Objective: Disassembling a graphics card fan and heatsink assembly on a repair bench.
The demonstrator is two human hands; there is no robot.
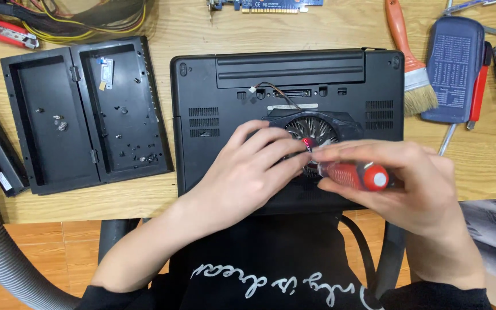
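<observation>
On a light wooden table (340,28) above an orange plank floor, an upturned black laptop (294,80) lies beside an open black tray (84,115), a brush (411,57) and a blue case (453,69), while the left hand (254,172) rests half-curled on its round fan (314,129) and the right hand (409,183) grips a red screwdriver (354,174) over it.

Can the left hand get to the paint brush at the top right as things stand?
Probably not easily. The left hand rests on the fan atop the upturned laptop, and the right hand with the red screwdriver lies between it and the brush. It would have to cross over.
</observation>
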